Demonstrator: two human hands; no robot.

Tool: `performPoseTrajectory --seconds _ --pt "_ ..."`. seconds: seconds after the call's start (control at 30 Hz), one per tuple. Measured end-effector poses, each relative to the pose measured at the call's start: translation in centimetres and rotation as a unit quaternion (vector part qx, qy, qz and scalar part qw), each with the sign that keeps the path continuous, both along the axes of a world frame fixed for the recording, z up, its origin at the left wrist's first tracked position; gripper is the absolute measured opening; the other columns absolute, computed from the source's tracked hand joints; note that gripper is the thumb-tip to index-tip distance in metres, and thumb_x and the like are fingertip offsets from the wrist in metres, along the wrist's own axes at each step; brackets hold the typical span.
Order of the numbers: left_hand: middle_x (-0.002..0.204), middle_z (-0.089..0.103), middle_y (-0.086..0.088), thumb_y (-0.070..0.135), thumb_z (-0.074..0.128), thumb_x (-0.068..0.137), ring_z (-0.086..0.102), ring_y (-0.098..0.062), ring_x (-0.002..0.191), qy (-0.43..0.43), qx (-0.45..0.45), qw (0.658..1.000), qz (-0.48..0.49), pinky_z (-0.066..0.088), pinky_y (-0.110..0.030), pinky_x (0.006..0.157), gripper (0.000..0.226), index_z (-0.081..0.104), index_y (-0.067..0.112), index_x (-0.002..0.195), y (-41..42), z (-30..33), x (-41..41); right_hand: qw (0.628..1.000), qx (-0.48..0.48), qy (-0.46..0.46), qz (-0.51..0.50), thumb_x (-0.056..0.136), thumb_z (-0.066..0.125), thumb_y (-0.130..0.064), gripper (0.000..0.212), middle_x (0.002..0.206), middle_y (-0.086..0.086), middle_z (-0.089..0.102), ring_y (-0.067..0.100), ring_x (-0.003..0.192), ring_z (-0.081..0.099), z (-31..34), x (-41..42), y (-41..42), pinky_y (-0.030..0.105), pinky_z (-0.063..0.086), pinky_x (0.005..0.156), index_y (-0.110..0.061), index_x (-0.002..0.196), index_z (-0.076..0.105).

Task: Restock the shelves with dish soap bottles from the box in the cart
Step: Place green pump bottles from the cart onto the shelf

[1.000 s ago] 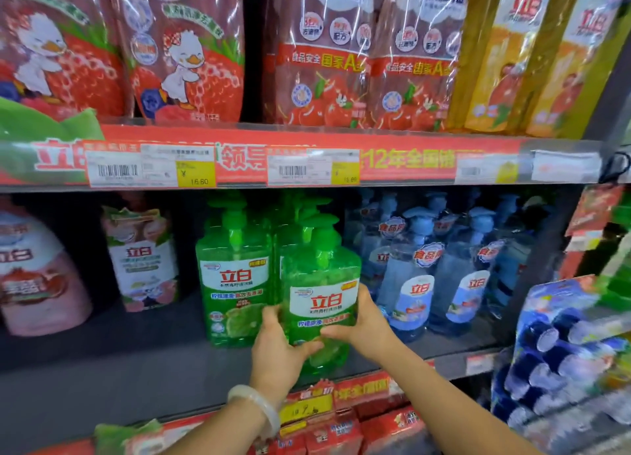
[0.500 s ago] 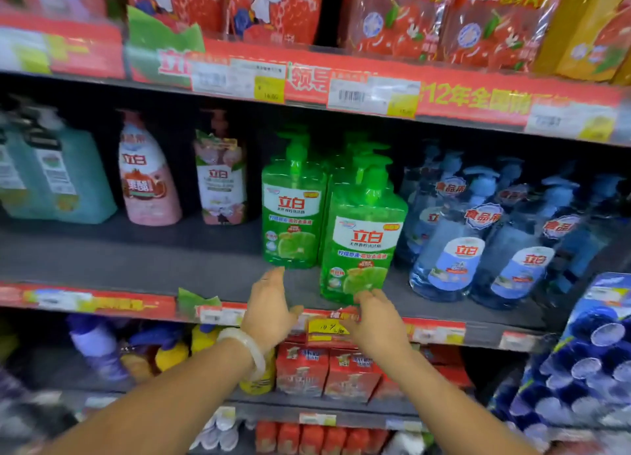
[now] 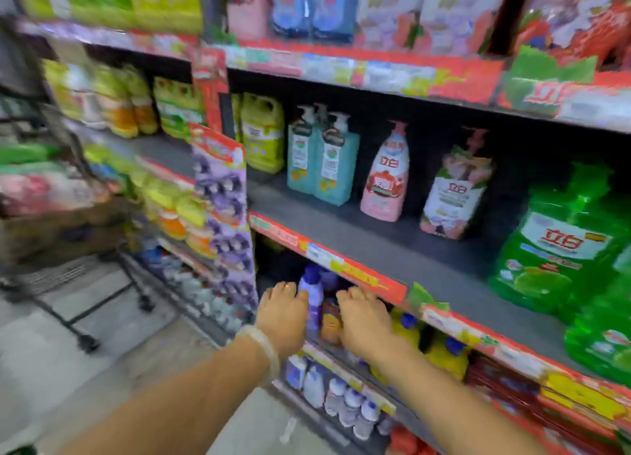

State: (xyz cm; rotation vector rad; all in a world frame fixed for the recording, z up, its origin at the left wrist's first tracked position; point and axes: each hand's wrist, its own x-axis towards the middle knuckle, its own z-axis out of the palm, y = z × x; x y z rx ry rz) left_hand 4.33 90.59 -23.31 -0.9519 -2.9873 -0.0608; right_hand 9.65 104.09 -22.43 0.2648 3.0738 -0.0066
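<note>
While both of my arms reach forward side by side, neither hand has anything in it. My left hand (image 3: 285, 314), with a pale bracelet (image 3: 263, 354) on its wrist, hangs palm down with the fingers loosely bent in front of the lower shelf. My right hand (image 3: 363, 321) sits just beside it in the same way, fingers relaxed and spread, its fingertips near the red price strip (image 3: 345, 266) on the edge of the middle shelf (image 3: 392, 246). Between the two hands I can see a purple-capped bottle (image 3: 312, 294) and an orange one (image 3: 329, 321) on the shelf below; whether either hand touches them I cannot tell through the blur.

The green dish soap bottles (image 3: 560, 249) stand at the far right of the middle shelf, well apart from both hands, white labels facing out. To their left on the same shelf are a white pump bottle with a floral wrap (image 3: 456, 195), a pink pump bottle (image 3: 387, 178), two teal pump bottles (image 3: 322, 160) touching each other, and a yellow jug (image 3: 263, 133). A hanging strip of purple packets (image 3: 223, 212) runs down the shelf post. At the far left a metal cart (image 3: 68, 266) stands on the grey floor, with something brown, perhaps the box (image 3: 58, 229), inside it, too smeared to make out.
</note>
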Motion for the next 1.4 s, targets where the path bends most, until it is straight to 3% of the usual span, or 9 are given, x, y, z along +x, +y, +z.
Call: performPoseTrajectory --seconds 0.1,0.47,0.8,1.07,1.2,1.4 --pt "0.134 0.043 -0.01 0.023 0.059 0.085 0.039 -0.03 0.128 0.006 -0.017 0.997 0.08 0.034 -0.038 0.103 0.054 0.041 0.011 0.134 -10.0 -0.5 -3.6 0.998 0.003 -0.013 0.068 0.086 0.059 -0.023 0.043 0.129 0.013 0.046 0.031 0.12 0.045 -0.3 -5.3 -9.0 0.038 0.041 0.096 -0.008 0.124 0.044" --pt "0.137 0.038 -0.012 0.024 0.059 0.086 0.036 -0.031 0.129 -0.021 -0.064 0.96 0.272 0.034 -0.039 0.105 0.052 0.038 0.011 0.131 -41.0 0.1 -13.4 0.967 -0.005 -0.038 0.251 0.089 0.06 -0.024 0.046 0.133 0.013 0.043 0.032 0.125 0.041 -0.5 -20.4 -39.7 0.041 0.039 0.098 -0.011 0.129 0.041" --pt "0.142 0.034 -0.013 0.028 0.068 0.081 0.032 -0.031 0.133 -0.027 -0.06 0.936 0.347 0.03 -0.039 0.109 0.063 0.037 0.01 0.133 -54.8 -0.4 -24.0 0.94 0.014 -0.043 0.337 0.086 0.064 -0.023 0.052 0.134 0.013 0.04 0.033 0.125 0.039 -0.4 -34.8 -54.9 0.041 0.04 0.098 -0.01 0.129 0.039" --pt "0.143 0.034 -0.012 0.021 0.059 0.087 0.031 -0.031 0.134 -0.008 -0.035 0.908 0.417 0.03 -0.04 0.109 0.056 0.034 0.012 0.136 -66.9 1.7 -38.1 0.92 -0.013 -0.042 0.39 0.088 0.06 -0.022 0.048 0.133 0.013 0.041 0.034 0.125 0.039 1.4 -50.7 -66.5 0.044 0.04 0.098 -0.009 0.129 0.039" --pt "0.145 0.034 -0.01 0.021 0.057 0.087 0.032 -0.03 0.134 -0.025 -0.039 0.899 0.435 0.029 -0.039 0.11 0.057 0.033 0.013 0.138 -72.3 0.5 -43.4 0.912 -0.006 -0.082 0.402 0.087 0.063 -0.023 0.049 0.133 0.014 0.041 0.034 0.127 0.038 0.2 -56.3 -72.2 0.044 0.039 0.099 -0.008 0.128 0.04" --pt "0.133 0.043 -0.01 0.02 0.06 0.085 0.039 -0.029 0.126 -0.038 -0.05 0.907 0.417 0.036 -0.037 0.104 0.045 0.042 0.012 0.125 -80.6 -1.7 -53.3 0.912 -0.004 -0.082 0.401 0.084 0.064 -0.026 0.048 0.131 0.012 0.044 0.033 0.124 0.042 -2.2 -65.7 -80.7 0.041 0.039 0.099 -0.009 0.124 0.043"
